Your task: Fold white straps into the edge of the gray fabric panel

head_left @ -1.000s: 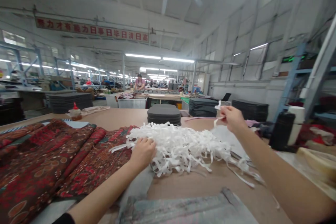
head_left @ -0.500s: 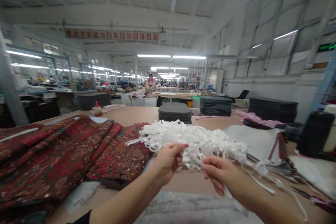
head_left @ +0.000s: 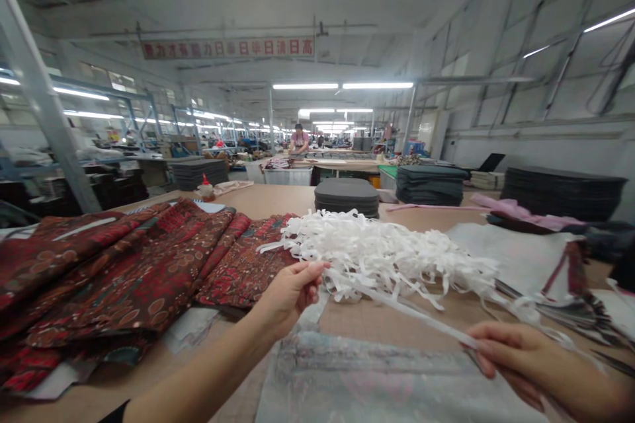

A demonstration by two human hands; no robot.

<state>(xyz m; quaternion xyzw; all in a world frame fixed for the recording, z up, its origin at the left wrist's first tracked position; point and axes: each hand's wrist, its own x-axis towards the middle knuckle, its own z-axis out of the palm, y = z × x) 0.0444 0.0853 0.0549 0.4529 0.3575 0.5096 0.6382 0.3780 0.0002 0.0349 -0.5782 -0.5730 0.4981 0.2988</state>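
A heap of white ribbon strips [head_left: 381,254] lies on the wooden table [head_left: 278,201]. My left hand [head_left: 290,294] pinches one end of a single white strip [head_left: 411,314] at the heap's near edge. My right hand [head_left: 530,363], low at the right, pinches the other end, so the strip runs taut between both hands. Under the hands lies a worn grey board [head_left: 377,383].
Red patterned fabric pieces [head_left: 133,271] are spread over the table's left half. Stacks of dark grey pads [head_left: 347,196] stand behind the heap, with more [head_left: 430,185] to the right. White sheets and pink cloth [head_left: 516,248] lie at the right. A person [head_left: 299,141] works at a far table.
My hands, close together half a second ago, have drawn apart. The right hand moved down and to the right, pulling one strip out of the heap. The view shifted left.
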